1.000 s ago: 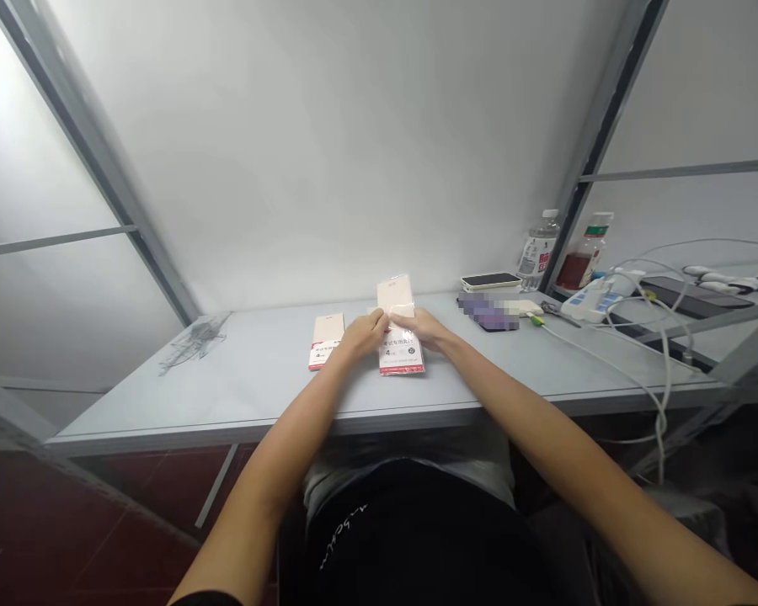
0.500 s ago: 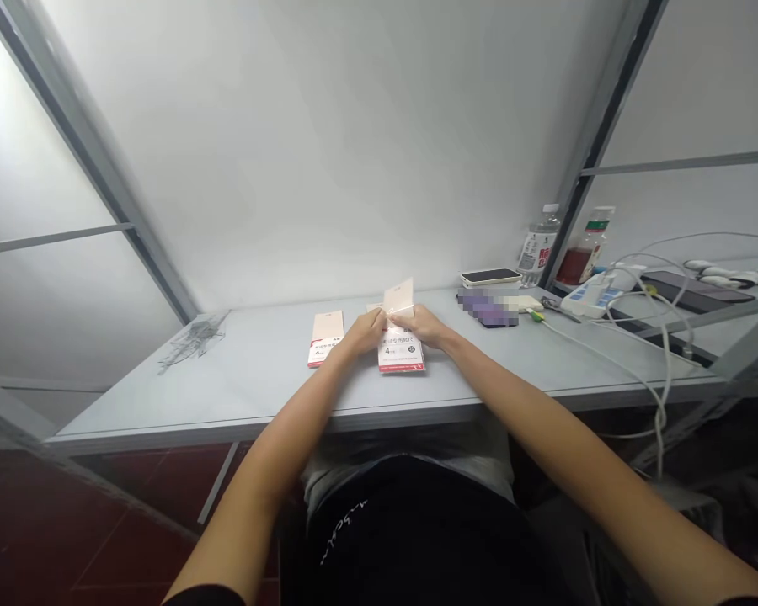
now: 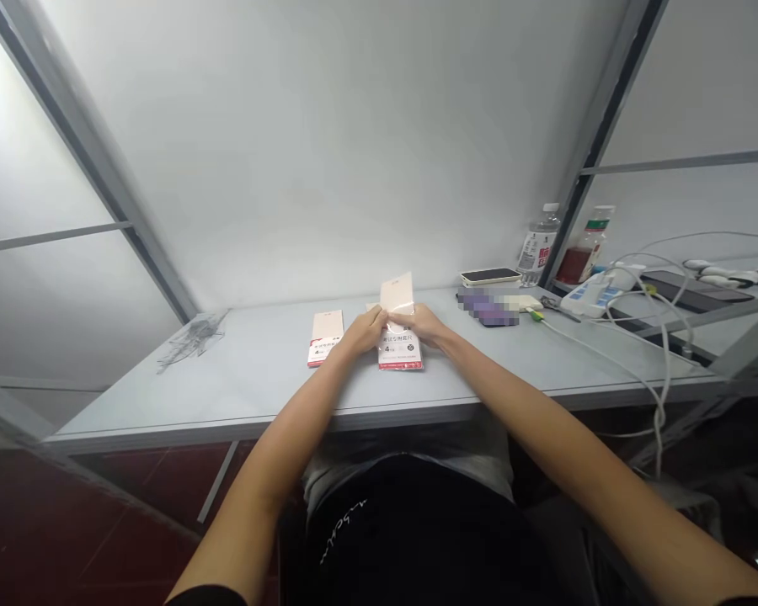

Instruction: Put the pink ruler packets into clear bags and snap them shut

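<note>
Both my hands are closed on a flat ruler set packet [image 3: 402, 352], pale with a red bottom band and a printed label with a large 4, in shiny clear plastic. My left hand [image 3: 367, 328] pinches its left side near the middle, and my right hand [image 3: 423, 325] grips the right side, thumbs close together. A pale pink flap or card [image 3: 397, 293] stands up above my fingers at the packet's top. My fingers hide part of the middle. Left of my left hand, a second similar packet [image 3: 327, 326] lies on the table, partly covered by my forearm.
On the table [image 3: 253, 370], a scribbled dark patch [image 3: 195, 341] marks the left. To the right are a phone [image 3: 491, 276], a blurred purple item [image 3: 489, 310], a water bottle [image 3: 539, 244], a bottle of red liquid [image 3: 584, 252], a power strip [image 3: 597, 293] and white cables [image 3: 666, 370].
The upright pink part at the packet's top has risen slightly and leans a little further left. The packet's lower edge has shifted slightly. Both hands keep their hold.
</note>
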### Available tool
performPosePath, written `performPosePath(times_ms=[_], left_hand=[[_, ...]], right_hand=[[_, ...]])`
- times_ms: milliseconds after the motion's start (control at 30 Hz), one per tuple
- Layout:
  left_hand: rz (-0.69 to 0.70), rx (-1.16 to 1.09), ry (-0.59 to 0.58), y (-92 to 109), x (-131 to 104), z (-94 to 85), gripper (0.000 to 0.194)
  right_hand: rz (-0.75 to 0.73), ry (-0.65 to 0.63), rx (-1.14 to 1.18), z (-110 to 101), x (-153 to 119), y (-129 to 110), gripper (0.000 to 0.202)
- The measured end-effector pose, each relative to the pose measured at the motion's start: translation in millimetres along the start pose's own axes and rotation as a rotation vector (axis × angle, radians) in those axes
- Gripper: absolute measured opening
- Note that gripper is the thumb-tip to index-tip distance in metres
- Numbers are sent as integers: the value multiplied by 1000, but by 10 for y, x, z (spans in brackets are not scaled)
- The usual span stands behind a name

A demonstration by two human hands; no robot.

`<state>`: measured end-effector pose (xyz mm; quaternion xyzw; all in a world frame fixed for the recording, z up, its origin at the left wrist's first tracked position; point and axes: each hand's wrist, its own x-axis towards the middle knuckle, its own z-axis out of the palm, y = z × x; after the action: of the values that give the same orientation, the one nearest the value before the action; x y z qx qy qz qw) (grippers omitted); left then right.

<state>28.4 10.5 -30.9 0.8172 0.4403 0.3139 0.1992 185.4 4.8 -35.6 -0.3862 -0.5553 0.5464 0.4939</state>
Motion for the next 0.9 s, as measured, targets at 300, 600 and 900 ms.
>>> performPosePath(times_ms=[300,600,900], left_hand=[[-36,5,37,81,-22,-41,27],[-26,-154,27,54,-36,-80,27],[-71,-306,-6,27,-19,-78,22]], right_hand=[[-18,1,-59,-25,-1,-26,17],[-58,4,-62,-31,9,-20,13],[-81,13,-66,-29,7,-40,13]])
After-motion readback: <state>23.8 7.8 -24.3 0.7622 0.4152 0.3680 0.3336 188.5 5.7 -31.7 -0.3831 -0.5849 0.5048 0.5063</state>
